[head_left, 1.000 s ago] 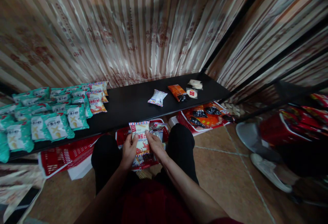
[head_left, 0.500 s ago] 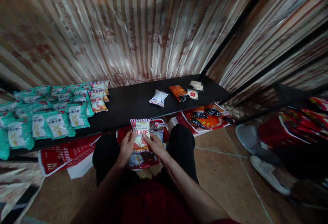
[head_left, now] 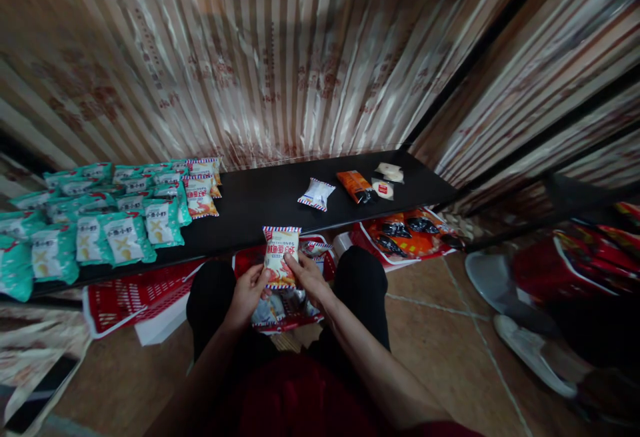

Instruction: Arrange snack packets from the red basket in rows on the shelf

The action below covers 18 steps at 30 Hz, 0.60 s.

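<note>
Between my knees I hold up a snack bag (head_left: 281,257) in white and orange-red, with striped top and bottom edges. My left hand (head_left: 249,294) grips its lower left side, and my right hand (head_left: 307,277) grips its right side with the thumb across the front. Below the bag is a red basket (head_left: 327,267) with more small packets in it, partly hidden by my hands. Ahead, on the black shelf (head_left: 260,197), similar striped bags (head_left: 201,196) stand beside many teal snack bags (head_left: 123,237).
A lone striped packet (head_left: 317,194), an orange packet (head_left: 356,186) and small pale packets (head_left: 384,188) lie on the shelf's right part. Red baskets (head_left: 115,297) sit under the shelf. At right are a grey stool (head_left: 487,284) and another person's shoe (head_left: 533,354).
The view has shifted slightly, so the shelf appears a little further right. The snack bag is raised a little, still between both hands, and my left hand has slid lower on it.
</note>
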### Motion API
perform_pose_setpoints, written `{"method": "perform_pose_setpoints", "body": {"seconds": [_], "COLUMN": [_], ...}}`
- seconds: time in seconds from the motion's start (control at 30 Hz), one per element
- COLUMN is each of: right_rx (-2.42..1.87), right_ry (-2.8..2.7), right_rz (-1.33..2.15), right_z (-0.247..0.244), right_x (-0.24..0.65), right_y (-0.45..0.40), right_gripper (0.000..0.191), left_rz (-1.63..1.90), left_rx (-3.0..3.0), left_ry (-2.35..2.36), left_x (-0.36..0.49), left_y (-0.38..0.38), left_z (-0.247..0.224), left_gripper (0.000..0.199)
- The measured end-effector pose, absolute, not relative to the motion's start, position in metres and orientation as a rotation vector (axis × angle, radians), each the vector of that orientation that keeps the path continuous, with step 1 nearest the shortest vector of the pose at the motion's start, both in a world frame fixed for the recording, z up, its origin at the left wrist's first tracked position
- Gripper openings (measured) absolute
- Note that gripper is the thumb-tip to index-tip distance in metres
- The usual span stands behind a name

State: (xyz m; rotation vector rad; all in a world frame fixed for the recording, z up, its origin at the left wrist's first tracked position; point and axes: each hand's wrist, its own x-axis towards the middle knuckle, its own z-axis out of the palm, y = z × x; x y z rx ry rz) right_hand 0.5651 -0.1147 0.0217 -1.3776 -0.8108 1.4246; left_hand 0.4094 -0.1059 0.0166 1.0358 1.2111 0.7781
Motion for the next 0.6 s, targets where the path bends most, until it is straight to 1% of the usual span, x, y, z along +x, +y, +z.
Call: {"method": "perform_pose_setpoints", "body": {"seconds": [0.27,0.6], "right_rx": [-1.322,-1.344], "right_ry": [-0.875,-1.048], "right_rz": [1.516,1.520], "right_z": [0.035,0.046], "right_x": [0.563,0.552], "right_y": [-0.111,-0.095], "right_gripper": [0.051,0.052], "left_rz": [0.903,1.040], "left_rx": [0.998,1.057], "left_ry": [1.262,1.290], "left_x": [0.405,0.396], "left_y": [-0.102,-0.091], "left_z": [0.008,-0.004], "left_gripper": [0.063,0.053]}}
